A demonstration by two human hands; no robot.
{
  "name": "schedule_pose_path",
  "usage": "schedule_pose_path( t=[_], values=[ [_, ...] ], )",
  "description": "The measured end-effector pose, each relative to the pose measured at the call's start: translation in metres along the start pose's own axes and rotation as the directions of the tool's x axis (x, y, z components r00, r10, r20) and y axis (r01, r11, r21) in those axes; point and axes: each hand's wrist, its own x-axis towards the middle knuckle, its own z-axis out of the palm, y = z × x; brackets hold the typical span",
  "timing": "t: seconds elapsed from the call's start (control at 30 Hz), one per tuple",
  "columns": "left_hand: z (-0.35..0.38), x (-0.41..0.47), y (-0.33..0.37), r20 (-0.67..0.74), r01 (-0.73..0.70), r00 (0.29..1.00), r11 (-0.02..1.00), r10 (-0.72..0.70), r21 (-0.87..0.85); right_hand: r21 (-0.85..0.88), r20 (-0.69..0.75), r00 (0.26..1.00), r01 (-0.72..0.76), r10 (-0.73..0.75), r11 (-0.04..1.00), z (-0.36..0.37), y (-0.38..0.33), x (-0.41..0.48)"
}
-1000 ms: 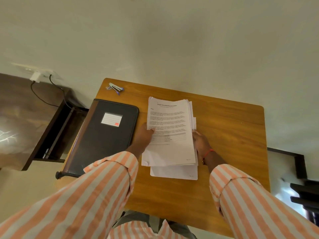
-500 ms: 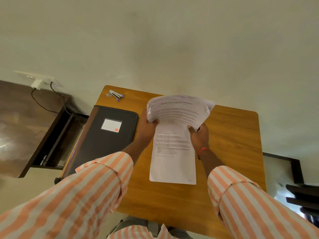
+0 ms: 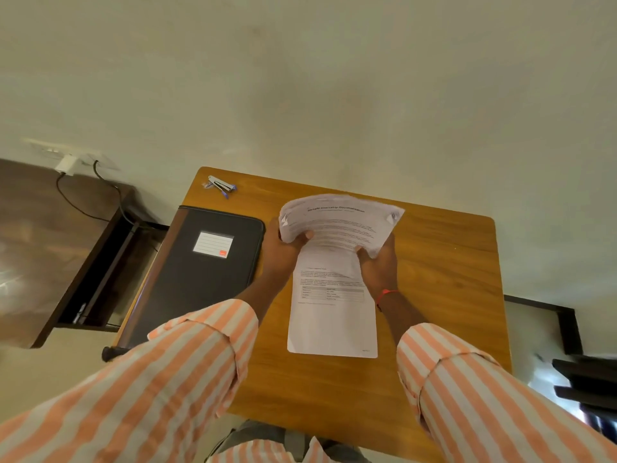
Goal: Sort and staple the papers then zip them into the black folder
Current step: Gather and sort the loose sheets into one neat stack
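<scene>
Your left hand (image 3: 282, 252) and right hand (image 3: 379, 267) grip the stack (image 3: 337, 222) | sheet (image 3: 332, 315) under them | folder (image 3: 200, 269) left | stapler (image 3: 220, 186) beyond

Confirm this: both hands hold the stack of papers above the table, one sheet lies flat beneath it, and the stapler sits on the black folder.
Wrong on the stapler: the head view shows it on the table, at the far left corner beyond the black folder, not on it. Otherwise right: left hand and right hand grip the stack of papers over the sheet.
</scene>
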Motion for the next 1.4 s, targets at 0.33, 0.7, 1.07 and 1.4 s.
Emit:
schedule_pose_path(
  t=[0.33, 0.7, 1.07, 1.4],
  values=[
    [-0.018, 0.001, -0.017, 0.053, -0.001, 0.999, 0.974, -0.012, 0.227, -0.143, 0.099, 0.995, -0.013, 0.027, 0.990, 0.000, 0.018, -0.005],
    [-0.011, -0.011, -0.034, 0.049, 0.182, 0.977, 0.936, -0.206, 0.303, -0.302, 0.110, 0.978, -0.135, 0.175, 0.944, -0.013, 0.035, -0.012],
    [-0.005, -0.034, -0.097, -0.004, 0.377, 0.882, 0.699, -0.472, 0.608, -0.430, 0.021, 0.921, -0.343, 0.389, 0.835, -0.015, 0.097, -0.036],
    [-0.006, -0.031, -0.116, 0.000, 0.261, 0.923, 0.627, -0.384, 0.734, -0.698, -0.061, 0.967, -0.218, 0.246, 0.683, -0.005, 0.111, -0.043]
  ],
)
